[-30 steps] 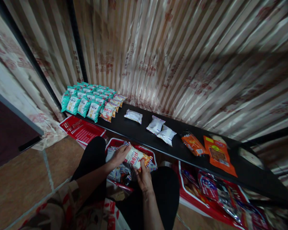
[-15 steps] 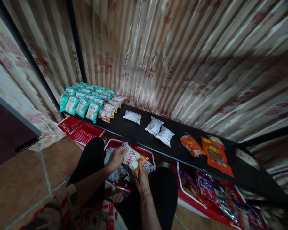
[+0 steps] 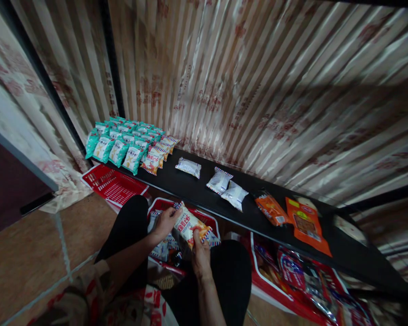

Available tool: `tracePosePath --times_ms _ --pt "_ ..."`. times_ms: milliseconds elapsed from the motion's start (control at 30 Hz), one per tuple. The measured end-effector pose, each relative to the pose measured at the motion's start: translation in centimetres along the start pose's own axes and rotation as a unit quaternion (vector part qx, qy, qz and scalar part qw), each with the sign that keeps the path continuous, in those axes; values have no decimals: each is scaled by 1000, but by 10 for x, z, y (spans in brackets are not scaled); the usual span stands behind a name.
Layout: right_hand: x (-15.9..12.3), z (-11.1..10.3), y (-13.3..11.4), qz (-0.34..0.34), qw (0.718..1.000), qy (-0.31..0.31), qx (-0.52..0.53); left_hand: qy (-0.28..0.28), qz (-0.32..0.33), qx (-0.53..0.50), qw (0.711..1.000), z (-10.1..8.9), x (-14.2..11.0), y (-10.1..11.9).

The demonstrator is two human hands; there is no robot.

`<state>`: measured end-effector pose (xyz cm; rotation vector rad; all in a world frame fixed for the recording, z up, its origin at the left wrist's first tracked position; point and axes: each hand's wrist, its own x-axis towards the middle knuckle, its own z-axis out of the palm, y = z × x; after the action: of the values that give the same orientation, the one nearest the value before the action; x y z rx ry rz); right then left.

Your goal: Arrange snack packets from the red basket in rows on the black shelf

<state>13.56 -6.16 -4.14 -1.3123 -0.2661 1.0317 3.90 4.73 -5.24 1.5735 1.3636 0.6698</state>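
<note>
Between my two hands is a white and orange snack bag (image 3: 189, 226) with red lettering and a striped edge. My left hand (image 3: 166, 222) pinches its upper left end. My right hand (image 3: 200, 253) grips the lower right side, thumb on the front. Beneath it, between my knees, a red basket (image 3: 216, 222) holds several more striped-edge bags, partly covered by my hands. On the black shelf (image 3: 163, 181) ahead, similar orange and white bags (image 3: 153, 160) stand in a short row beside several rows of teal snack bags (image 3: 132, 156).
Silvery-backed bags (image 3: 189, 167) lie mid-shelf, two of them (image 3: 227, 186) touching. Farther right are orange packets (image 3: 306, 222) and a pale round item (image 3: 350, 228). A red basket (image 3: 112, 185) sits at left; another (image 3: 272, 283), filled with packets, is at right. A striped curtain (image 3: 224, 81) hangs behind.
The bag in my hands has tilted slightly, its left end held a bit differently. Both hands keep hold of it. The view has shifted a little; things on the shelf stay in place.
</note>
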Motion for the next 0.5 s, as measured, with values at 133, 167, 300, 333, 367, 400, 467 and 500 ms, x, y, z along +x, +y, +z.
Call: tracePosePath --times_ms 133,167,300,333,367,400,467,500 --pt "2 -2 5 3 1000 18 -19 -22 -13 -3 1000 -5 -3 4" --pt "2 -3 6 -4 999 25 -31 -22 -12 -12 1000 -6 -4 5" --pt "0 -2 4 -59 993 34 -92 5 3 -42 999 -7 -7 5" --pt "0 -1 2 -82 990 32 -110 14 4 -46 999 -7 -7 4" --pt "-1 1 0 -107 985 27 -130 22 4 -49 999 -6 -7 4" --pt "-2 2 -2 -132 979 23 -150 26 2 -52 998 -6 -6 2" --pt "-4 6 -5 -180 965 12 -188 17 -4 -69 997 -4 -5 0" --pt "-5 8 -5 -202 958 8 -205 5 -7 -87 996 -3 -5 -1"
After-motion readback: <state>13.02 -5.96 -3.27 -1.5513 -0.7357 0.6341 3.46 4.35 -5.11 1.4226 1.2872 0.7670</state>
